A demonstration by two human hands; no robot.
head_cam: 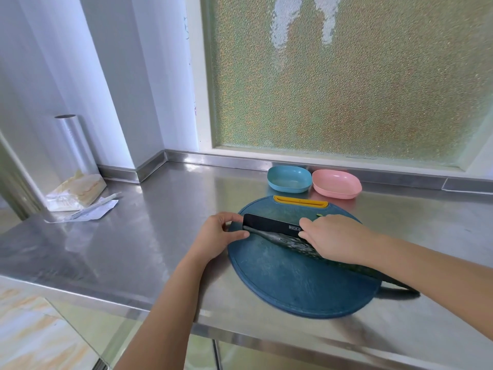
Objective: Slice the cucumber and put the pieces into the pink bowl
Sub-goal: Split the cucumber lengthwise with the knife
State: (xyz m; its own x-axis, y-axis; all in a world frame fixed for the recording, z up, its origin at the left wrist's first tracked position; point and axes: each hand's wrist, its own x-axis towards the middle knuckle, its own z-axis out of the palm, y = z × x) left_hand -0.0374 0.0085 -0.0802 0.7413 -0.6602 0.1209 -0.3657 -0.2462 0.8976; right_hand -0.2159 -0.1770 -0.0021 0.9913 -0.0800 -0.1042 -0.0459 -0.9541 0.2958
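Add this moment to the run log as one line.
left hand: pinches cucumber end | right hand: grips knife, laid along cucumber on cutting board | pink bowl: empty

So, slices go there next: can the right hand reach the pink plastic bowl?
Probably yes: the pink plastic bowl stands just past the round blue cutting board, nothing between, though the right hand grips the black knife.

We are seeing bright, soft daylight coming through the frosted window (346,76), glaring in pale streaks on the steel worktop (165,231). Shadows are staying faint, focus sharp, and straight lines are bowing near the edges.
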